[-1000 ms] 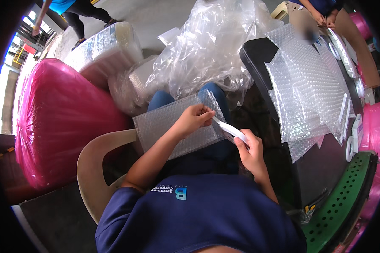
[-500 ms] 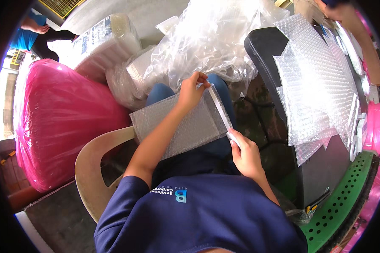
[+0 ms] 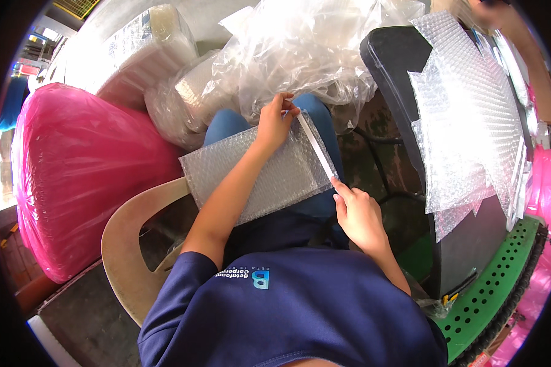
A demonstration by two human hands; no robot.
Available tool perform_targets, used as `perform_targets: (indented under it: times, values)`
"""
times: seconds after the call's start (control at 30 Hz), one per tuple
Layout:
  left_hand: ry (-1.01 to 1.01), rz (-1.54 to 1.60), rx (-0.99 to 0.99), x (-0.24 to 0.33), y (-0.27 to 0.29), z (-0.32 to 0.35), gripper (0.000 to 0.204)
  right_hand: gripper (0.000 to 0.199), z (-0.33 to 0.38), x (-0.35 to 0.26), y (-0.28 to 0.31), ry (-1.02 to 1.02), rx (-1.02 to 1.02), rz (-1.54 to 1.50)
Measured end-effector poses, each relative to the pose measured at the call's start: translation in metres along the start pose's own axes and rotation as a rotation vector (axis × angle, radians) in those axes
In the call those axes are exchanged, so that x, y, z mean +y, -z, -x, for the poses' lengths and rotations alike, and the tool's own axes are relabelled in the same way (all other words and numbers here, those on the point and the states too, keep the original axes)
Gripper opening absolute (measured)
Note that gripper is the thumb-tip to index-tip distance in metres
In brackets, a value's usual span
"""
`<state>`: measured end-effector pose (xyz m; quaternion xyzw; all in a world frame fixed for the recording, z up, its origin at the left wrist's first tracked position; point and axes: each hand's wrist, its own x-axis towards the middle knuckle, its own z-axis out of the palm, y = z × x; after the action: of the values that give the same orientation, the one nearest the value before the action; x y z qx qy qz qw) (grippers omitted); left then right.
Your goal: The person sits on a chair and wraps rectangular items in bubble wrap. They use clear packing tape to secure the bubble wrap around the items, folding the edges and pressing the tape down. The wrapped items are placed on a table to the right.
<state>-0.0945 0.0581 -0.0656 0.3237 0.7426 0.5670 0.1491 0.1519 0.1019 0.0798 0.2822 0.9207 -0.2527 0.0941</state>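
A clear bubble-wrap pouch (image 3: pixel 239 177) lies flat across my lap, with a narrow white strip (image 3: pixel 315 145) running along its right edge. At the far end of that strip, my left hand (image 3: pixel 275 124) has its fingers pinched together on the strip and the pouch corner. My right hand (image 3: pixel 360 215) is at the near end. Its index finger is stretched out and touches the strip, the thumb stands a little apart below it, and the other fingers are curled. I see nothing gripped in the right hand.
On my right, bubble-wrap sheets (image 3: pixel 471 134) are piled on a black surface (image 3: pixel 465 244) beside a green perforated edge (image 3: pixel 490 287). Clear plastic bags (image 3: pixel 300 55) and a wrapped bundle (image 3: pixel 147 55) stand ahead. A big pink bag (image 3: pixel 86 177) sits left of a beige chair arm (image 3: pixel 125 238).
My right index finger has straightened onto the near end of the strip, where thumb and finger were closer together. My left hand keeps its pinch. The view has shifted slightly.
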Motion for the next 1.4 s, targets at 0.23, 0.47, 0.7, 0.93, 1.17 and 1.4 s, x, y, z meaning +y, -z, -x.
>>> perform_targets:
  times: [0.23,0.47,0.7,0.93,1.17,1.4]
  values:
    - [0.019,-0.014,-0.004,-0.006,-0.002,0.002,0.034,0.038,-0.004,-0.002,0.004,-0.037,-0.036,0.049]
    - [0.028,-0.008,-0.011,-0.009,-0.004,0.004,0.034,0.041,-0.006,-0.005,0.005,-0.048,-0.077,0.051]
    - [0.019,-0.010,-0.005,-0.013,-0.005,0.004,0.035,0.043,-0.006,-0.009,0.008,-0.037,-0.090,0.075]
    - [0.030,-0.019,-0.008,-0.013,-0.005,0.005,0.040,0.043,-0.007,-0.009,0.007,-0.029,-0.085,0.098]
    - [0.068,-0.007,0.113,-0.004,-0.011,0.008,0.054,0.044,-0.008,-0.010,0.007,-0.033,-0.086,0.102]
    - [0.168,-0.032,0.145,-0.012,-0.005,0.003,0.045,0.043,-0.009,-0.011,0.006,-0.019,-0.066,0.107]
